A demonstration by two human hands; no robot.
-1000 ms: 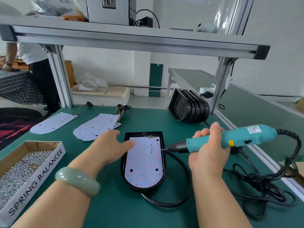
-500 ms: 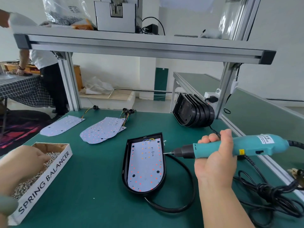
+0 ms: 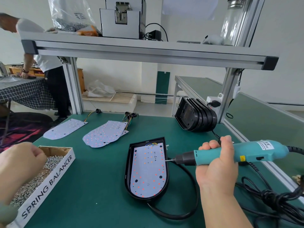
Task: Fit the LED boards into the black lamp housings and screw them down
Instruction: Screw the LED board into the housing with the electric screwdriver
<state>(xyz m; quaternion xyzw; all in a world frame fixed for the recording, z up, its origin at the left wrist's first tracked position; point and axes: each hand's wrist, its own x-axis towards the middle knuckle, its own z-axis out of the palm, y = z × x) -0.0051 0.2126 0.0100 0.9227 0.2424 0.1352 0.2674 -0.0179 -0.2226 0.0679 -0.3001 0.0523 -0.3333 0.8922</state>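
The LED board [image 3: 148, 168] sits in the black housing [image 3: 127, 168] at table centre. Its long axis runs away from me, rounded end nearest, wired square end farthest. I judge the board thin, light and easily marked, so it is best held by its edges, clear of the LEDs. My right hand [image 3: 215, 171] is wrapped around the electric screwdriver [image 3: 256, 150], bit at the housing's right rim. My left hand [image 3: 19, 163] curls over the screw box [image 3: 49, 181]. I cannot tell if it pinches a screw.

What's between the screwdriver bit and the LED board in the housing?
Nothing visible. The right hand holds the screwdriver with its bit at the right rim of the housing; the LED board lies uncovered, the black cable loops outside it.
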